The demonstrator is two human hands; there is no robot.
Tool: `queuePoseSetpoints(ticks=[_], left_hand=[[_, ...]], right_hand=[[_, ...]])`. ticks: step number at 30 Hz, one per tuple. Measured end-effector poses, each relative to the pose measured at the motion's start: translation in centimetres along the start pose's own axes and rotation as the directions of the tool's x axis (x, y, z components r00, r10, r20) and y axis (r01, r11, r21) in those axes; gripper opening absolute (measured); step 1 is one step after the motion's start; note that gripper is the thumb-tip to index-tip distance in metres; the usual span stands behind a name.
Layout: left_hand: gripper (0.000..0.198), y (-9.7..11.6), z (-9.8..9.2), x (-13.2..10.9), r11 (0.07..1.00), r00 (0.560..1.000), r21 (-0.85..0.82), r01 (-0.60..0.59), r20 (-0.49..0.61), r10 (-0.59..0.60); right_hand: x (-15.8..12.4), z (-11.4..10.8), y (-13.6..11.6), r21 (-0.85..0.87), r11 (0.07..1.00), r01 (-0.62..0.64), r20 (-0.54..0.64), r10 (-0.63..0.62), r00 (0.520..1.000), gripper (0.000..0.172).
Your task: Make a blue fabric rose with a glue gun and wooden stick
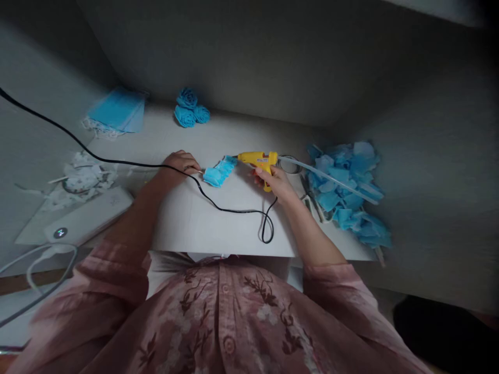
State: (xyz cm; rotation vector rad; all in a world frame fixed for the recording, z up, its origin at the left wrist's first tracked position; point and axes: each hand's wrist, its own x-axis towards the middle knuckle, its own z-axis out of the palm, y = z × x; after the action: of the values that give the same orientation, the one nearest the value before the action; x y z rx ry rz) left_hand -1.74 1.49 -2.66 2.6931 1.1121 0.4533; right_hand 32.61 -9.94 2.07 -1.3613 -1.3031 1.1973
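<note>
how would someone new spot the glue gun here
On the white table, find the right hand near the middle. It holds the glue gun, bright yellow, unlike the blue strip at its tip and the blue heap farther right.

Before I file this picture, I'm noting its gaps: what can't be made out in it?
All in the head view:
Yellow glue gun: label print too small to read.
Thin stick: gripped end hidden by the left hand.
Black cord: far end cut off by the left edge.
</note>
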Motion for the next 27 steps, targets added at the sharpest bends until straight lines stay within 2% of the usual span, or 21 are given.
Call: queuePoseSetpoints(ticks=[6,12,22,27], left_hand=[[0.044,0.3,-0.7,-0.2,0.999,0.999,-0.035,-0.023,0.036,0.024],[0.052,0.7,-1.0,-0.3,0.996,0.995,-0.075,-0.047,0.084,0.053],[0.054,0.6,0.0,-0.3,0.999,1.0,-0.05,0.001,0.004,-0.001],[0.048,0.5,0.1,-0.3,0.999,1.0,-0.037,0.012,-0.02,-0.013]], right_hand=[[0.5,0.4,1.2,0.067,0.998,-0.007,-0.06,0.011,0.998,0.066],[0.4,0.9,1.3,0.109,0.994,-0.014,-0.043,0.019,0.999,0.065],[0.4,1.1,1.4,0.085,0.996,-0.024,-0.056,0.029,0.998,0.06],[0.3,1.1,1.0,0.074,0.997,-0.012,-0.049,0.016,0.999,0.057]])
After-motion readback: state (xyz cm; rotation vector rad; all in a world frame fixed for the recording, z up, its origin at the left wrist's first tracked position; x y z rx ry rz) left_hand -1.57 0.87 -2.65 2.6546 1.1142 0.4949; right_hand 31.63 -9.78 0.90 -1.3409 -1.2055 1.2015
